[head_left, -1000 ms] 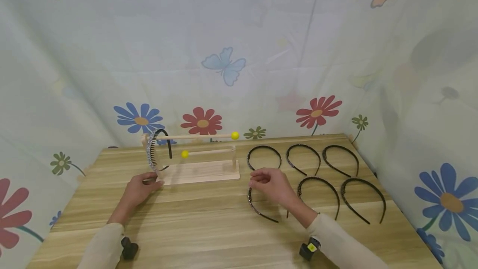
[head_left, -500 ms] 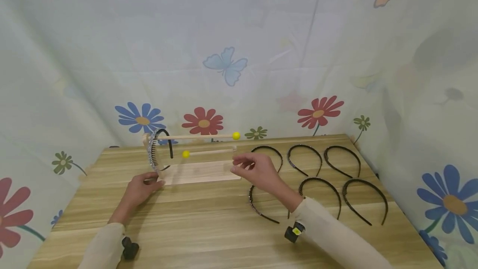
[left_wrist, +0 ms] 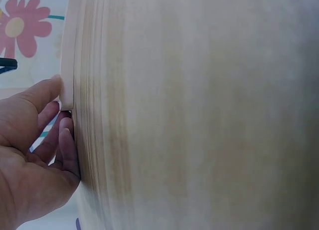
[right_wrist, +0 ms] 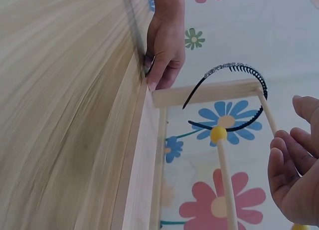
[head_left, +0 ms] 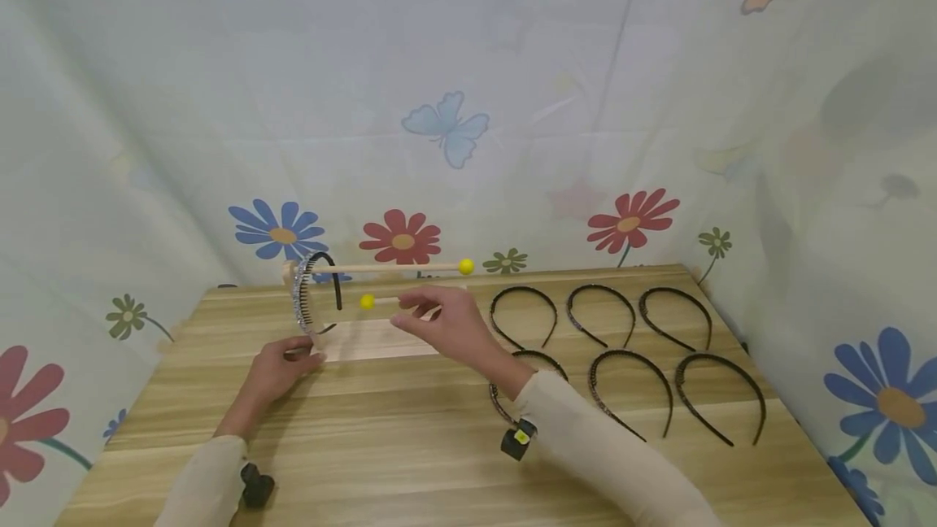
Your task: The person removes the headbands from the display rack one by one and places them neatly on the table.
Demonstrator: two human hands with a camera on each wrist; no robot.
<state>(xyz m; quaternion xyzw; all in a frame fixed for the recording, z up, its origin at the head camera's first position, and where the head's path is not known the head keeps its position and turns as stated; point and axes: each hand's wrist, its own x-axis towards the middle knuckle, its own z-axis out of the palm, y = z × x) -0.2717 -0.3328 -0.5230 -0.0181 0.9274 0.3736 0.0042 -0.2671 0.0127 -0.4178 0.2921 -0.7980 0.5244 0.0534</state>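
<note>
A wooden stand [head_left: 369, 340] has an upright at each end and two rods tipped with yellow balls. On its upper rod [head_left: 395, 268], near the left upright, hangs a black toothed headband [head_left: 299, 299] with glittery stones. My left hand [head_left: 272, 371] holds the left corner of the base; the left wrist view shows the thumb on the base's end [left_wrist: 69, 90] and the fingers by its edge. My right hand [head_left: 450, 322] is over the stand, overlapping the lower rod in the head view. In the right wrist view its loosely bent fingers [right_wrist: 294, 155] hold nothing.
Several black headbands lie in two rows on the right of the wood-grain table [head_left: 410, 462], one [head_left: 523, 311] nearest the stand. My right forearm passes over the near-left one [head_left: 505, 407]. A flower-printed curtain [head_left: 512, 145] surrounds the table's back and sides.
My right hand has moved left from above the near-left headband to the stand's lower rod. My left hand stays at the base corner, and the hung headband is unmoved.
</note>
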